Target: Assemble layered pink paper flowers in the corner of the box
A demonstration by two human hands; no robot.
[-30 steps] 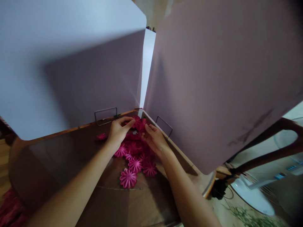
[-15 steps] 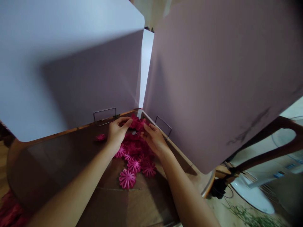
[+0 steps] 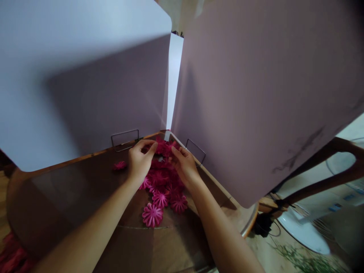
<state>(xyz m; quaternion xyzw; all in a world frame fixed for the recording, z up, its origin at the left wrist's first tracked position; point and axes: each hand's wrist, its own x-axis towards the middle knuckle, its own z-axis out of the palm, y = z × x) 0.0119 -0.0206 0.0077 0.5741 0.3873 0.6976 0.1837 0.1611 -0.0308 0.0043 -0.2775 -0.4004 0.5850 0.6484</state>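
Observation:
My left hand (image 3: 140, 157) pinches the left side of some pink petals (image 3: 163, 145) near the back corner of the table. Thumb and fingertips of my right hand (image 3: 183, 163) close on the right side of the same petals. Below and between the hands lies a pile of pink flower pieces (image 3: 160, 177), partly covered by my fingers. Nearer to me, a round pink flower piece (image 3: 152, 215) rests flat at the front of the pile. One more flower piece (image 3: 120, 165) lies apart, left of my left hand.
Two large pale panels (image 3: 113, 91) (image 3: 241, 94) stand in a V behind the brown table (image 3: 71, 204), with wire stands at their feet. Red-pink material (image 3: 14, 254) is at lower left. A chair frame (image 3: 321, 182) and green sprigs (image 3: 307, 259) are at right.
The petals between my hands have shifted slightly and look bunched closer together. Both hands keep nearly the same place and grip, and the view has moved a little.

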